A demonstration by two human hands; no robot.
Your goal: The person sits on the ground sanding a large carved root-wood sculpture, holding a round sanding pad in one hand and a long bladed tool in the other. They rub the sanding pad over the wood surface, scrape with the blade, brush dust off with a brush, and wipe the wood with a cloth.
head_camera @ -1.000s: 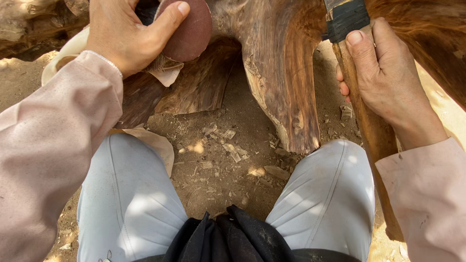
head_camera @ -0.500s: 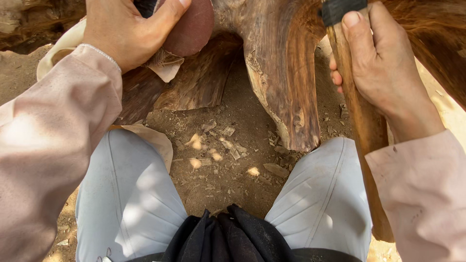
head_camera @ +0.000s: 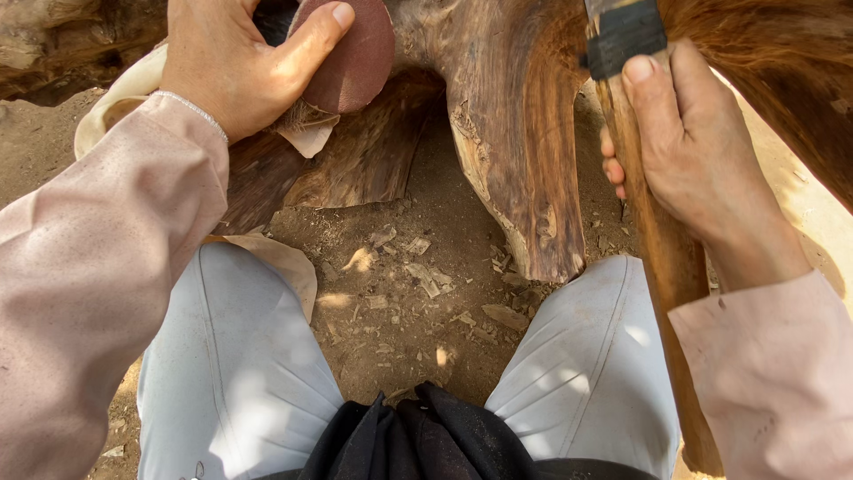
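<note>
Gripping a smooth wooden handle (head_camera: 662, 258) in right hand (head_camera: 689, 147), left hand (head_camera: 244, 67) pressing reddish sandpaper (head_camera: 351, 53)

Rough reddish sandpaper disc (head_camera: 351, 58), smooth matt carved wood (head_camera: 524, 160), wooden tool handle (head_camera: 657, 240).

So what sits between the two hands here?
In the head view, a curved prong of carved brown wood comes down between the left hand, on a reddish rounded piece, and the right hand, gripping a wooden handle.

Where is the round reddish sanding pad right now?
The reddish sanding pad is at the top of the head view, under the left hand's thumb, against the carved wood.
</note>
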